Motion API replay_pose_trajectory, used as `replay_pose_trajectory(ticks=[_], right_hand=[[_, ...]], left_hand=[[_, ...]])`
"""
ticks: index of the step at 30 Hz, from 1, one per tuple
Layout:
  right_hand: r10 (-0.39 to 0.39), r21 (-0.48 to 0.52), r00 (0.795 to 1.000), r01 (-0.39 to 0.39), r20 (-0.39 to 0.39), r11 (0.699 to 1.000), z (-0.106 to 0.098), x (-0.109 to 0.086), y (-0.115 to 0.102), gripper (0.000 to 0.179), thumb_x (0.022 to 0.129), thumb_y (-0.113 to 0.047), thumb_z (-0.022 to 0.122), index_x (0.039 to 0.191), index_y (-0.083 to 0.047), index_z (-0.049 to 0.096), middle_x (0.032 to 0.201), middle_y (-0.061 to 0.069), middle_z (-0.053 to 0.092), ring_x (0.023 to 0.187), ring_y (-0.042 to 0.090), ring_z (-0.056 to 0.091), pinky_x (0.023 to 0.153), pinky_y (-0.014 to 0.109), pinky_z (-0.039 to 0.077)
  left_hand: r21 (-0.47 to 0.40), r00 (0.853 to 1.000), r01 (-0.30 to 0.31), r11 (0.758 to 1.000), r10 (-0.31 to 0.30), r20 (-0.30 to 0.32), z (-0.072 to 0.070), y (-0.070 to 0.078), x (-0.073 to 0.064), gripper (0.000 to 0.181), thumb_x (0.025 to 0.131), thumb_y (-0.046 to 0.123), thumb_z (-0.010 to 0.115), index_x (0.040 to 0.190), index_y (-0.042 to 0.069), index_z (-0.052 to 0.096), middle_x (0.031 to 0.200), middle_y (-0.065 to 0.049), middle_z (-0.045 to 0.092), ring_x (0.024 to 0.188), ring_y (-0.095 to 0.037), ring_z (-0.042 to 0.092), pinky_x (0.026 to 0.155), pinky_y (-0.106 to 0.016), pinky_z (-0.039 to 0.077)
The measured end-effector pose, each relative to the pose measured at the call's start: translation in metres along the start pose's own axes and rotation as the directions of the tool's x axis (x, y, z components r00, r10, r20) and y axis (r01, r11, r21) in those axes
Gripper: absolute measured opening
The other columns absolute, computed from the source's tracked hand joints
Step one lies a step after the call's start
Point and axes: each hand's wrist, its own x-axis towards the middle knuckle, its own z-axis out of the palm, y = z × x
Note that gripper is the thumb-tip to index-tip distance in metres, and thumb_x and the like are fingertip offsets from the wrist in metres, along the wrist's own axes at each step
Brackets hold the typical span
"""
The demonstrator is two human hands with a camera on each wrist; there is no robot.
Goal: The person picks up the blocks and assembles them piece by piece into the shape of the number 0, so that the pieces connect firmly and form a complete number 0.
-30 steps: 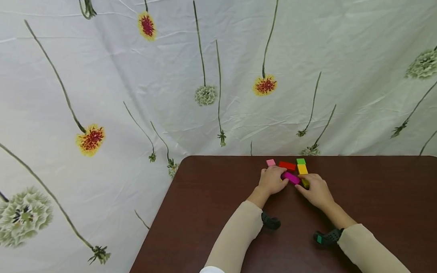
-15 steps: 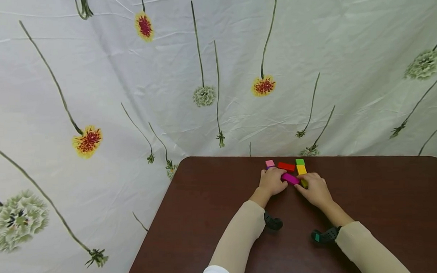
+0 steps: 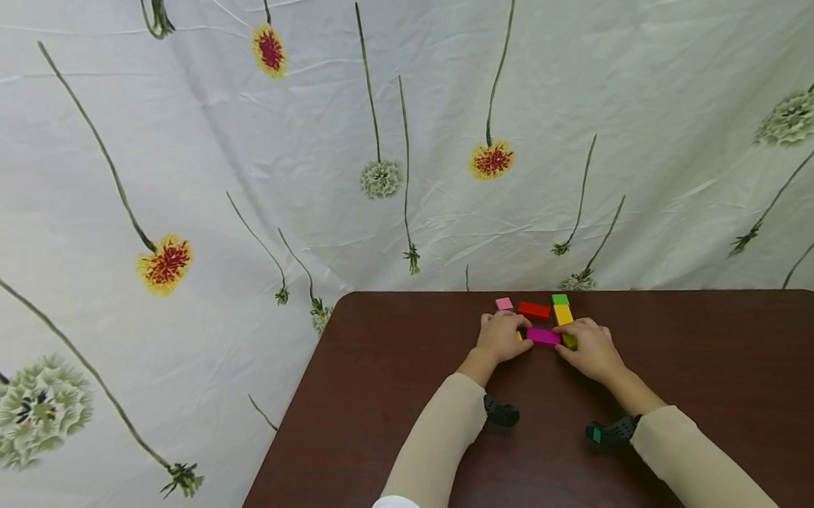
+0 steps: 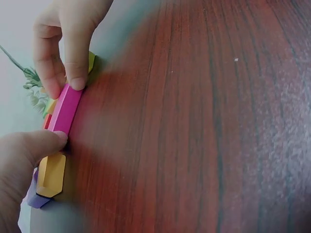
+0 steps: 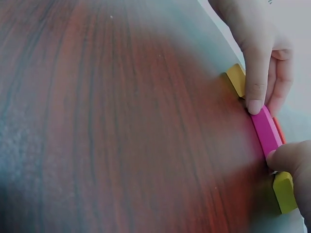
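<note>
A magenta block (image 3: 543, 336) lies crosswise between the two hands near the table's far side. My left hand (image 3: 500, 336) pinches its left end, with the thumb on the near face. At the other end my right hand (image 3: 590, 349) pinches it between thumb and fingers. Beside the left thumb, the left wrist view shows an orange-yellow block (image 4: 52, 174) and a purple block (image 4: 36, 195). An olive-yellow block (image 5: 285, 192) sits by the right thumb in the right wrist view. Behind the magenta one lies a red block (image 3: 534, 310).
A pink block (image 3: 504, 304) stands at the back left of the group. At the back right are a green block (image 3: 560, 299) and a yellow block (image 3: 563, 315). The brown table (image 3: 398, 374) ends at a flower-patterned cloth (image 3: 309, 138) behind.
The magenta block has turned from a slant to nearly level, its left end coming toward me. My left hand shifted slightly nearer and left with it; the right hand moved only slightly.
</note>
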Motion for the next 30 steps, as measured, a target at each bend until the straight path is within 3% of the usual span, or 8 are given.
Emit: replay_pose_trajectory(ticks=[8,18,23,30], right_hand=[[-0.027,0.036,1.0,0.027,0.004,0.999,-0.006,-0.003,-0.005,0.028,0.085,-0.011,0.074,0.111,0.0,0.071,0.108,0.02,0.067,0.109,0.04,0.05,0.087,0.062,0.032],[-0.088,0.084,0.996,0.089,-0.02,0.992,-0.018,-0.016,-0.011,0.028,0.083,-0.007,0.076,0.109,0.001,0.071,0.106,0.019,0.067,0.105,0.039,0.053,0.091,0.066,0.036],[-0.108,0.11,0.994,0.108,-0.014,0.988,-0.019,-0.027,-0.014,0.029,0.082,-0.007,0.077,0.109,0.001,0.072,0.106,0.018,0.068,0.103,0.038,0.055,0.086,0.058,0.046],[-0.132,0.141,0.991,0.129,0.009,0.982,-0.018,-0.044,-0.021,0.027,0.08,-0.01,0.08,0.106,-0.004,0.074,0.102,0.009,0.07,0.096,0.03,0.057,0.081,0.053,0.048]], left_hand=[[-0.097,0.999,-0.039,0.995,0.038,-0.008,-0.005,-0.008,-0.005,0.028,0.085,0.042,0.074,0.106,0.024,0.074,0.102,0.014,0.07,0.103,-0.005,0.058,0.089,-0.032,0.033],[-0.214,0.992,-0.127,0.969,0.125,-0.025,-0.012,-0.011,-0.014,0.027,0.081,0.042,0.078,0.099,0.022,0.075,0.092,0.014,0.071,0.092,-0.005,0.057,0.085,-0.029,0.036],[-0.224,0.987,-0.159,0.961,0.156,-0.03,-0.013,-0.011,-0.028,0.028,0.081,0.043,0.078,0.1,0.022,0.075,0.092,0.015,0.07,0.097,-0.006,0.054,0.089,-0.031,0.035],[-0.243,0.974,-0.225,0.943,0.221,-0.047,-0.012,-0.013,-0.054,0.026,0.081,0.04,0.079,0.099,0.021,0.075,0.088,0.015,0.069,0.096,-0.007,0.052,0.09,-0.03,0.034]])
